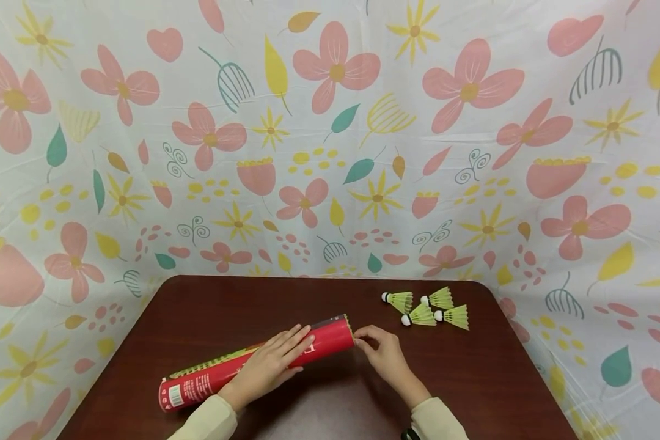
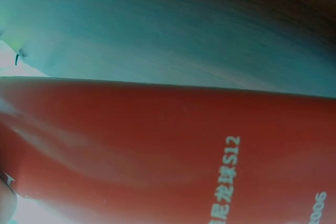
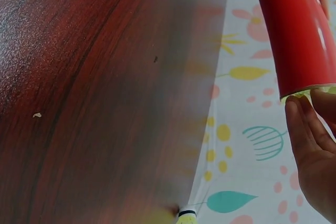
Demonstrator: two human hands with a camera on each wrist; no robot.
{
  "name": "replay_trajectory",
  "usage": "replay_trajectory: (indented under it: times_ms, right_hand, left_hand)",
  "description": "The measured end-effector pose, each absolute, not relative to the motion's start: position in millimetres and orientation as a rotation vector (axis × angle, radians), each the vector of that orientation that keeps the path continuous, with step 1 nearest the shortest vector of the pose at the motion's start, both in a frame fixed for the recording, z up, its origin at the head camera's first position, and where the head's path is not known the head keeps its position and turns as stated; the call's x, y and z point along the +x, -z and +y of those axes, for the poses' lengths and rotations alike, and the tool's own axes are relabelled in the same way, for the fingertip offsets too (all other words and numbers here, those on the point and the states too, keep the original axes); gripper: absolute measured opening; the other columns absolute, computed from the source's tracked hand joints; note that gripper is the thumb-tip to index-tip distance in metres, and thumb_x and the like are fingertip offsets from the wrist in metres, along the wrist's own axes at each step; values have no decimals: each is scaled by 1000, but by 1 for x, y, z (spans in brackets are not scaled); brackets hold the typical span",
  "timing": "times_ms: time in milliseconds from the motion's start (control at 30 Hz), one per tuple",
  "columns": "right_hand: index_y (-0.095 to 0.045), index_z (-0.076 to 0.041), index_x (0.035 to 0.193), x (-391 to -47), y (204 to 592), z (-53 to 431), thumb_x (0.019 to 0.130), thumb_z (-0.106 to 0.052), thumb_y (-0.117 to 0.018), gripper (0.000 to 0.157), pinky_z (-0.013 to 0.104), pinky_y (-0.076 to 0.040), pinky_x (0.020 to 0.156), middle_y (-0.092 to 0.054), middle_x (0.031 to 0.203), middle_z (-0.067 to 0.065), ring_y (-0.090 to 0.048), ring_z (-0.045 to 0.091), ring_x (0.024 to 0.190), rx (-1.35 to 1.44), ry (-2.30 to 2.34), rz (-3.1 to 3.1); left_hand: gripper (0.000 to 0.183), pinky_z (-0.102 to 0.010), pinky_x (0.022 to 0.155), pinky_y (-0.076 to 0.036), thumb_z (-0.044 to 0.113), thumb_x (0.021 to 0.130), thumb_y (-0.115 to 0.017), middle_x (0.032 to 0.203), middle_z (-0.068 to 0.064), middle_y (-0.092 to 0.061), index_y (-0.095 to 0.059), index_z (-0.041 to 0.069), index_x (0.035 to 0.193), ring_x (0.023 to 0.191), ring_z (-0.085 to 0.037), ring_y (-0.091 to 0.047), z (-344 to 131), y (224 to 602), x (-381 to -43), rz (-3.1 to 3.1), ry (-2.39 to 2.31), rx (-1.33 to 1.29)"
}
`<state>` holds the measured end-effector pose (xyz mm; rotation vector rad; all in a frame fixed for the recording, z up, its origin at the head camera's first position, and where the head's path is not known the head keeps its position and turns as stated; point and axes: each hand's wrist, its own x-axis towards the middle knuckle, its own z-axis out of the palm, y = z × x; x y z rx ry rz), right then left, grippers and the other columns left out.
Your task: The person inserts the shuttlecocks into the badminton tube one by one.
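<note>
Your left hand [image 1: 277, 363] lies across the red tube [image 1: 330, 342], fingers extended, presumably to keep it from rolling. Your right hand [image 1: 382, 351] pinches at a yellow-green skirt [image 3: 300, 93] in the tube's right mouth; that end faces the hand, likely for direct access. The tube runs diagonally above the desk's [image 1: 214, 305] near-centre area, left end nearer you. Four shuttlecocks [image 1: 422, 315] lie grouped far right, probably outside the right hand's working path.

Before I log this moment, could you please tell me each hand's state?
Left hand: open, fingers lying across the tube.
Right hand: fingers at the tube's end; whether they pinch anything cannot be told.
</note>
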<state>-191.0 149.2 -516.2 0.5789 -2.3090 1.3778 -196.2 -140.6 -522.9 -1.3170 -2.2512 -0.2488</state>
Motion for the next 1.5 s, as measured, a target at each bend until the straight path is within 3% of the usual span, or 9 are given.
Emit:
replay_trajectory:
  times_ms: [733,1133,1500]
  right_hand:
    - [-72,-9,89,-196,520,164,79,9,-70,20,24,-55,70,-68,93,6,-65,15,83,845,-1244,-2334]
    - [-72,-14,100,-210,512,198,87,1,-67,20,33,-56,76,-69,98,3,-65,16,90,612,-1197,-2470]
    - [-64,0,116,-231,514,249,88,6,-64,29,45,-55,78,-67,105,16,-64,30,92,457,-1132,-2549]
  left_hand:
    - [81,-42,105,-41,35,83,-76,150,-13,-40,-37,8,148,135,-29,-42,-140,526,-198,-2267,254,-1321]
    - [89,-43,103,-43,29,74,-84,149,-14,-41,-38,7,147,134,-30,-43,-141,525,-198,-2256,247,-1326]
    - [83,-42,104,-42,32,80,-79,150,-12,-39,-38,7,148,132,-31,-45,-145,527,-198,-2270,249,-1315]
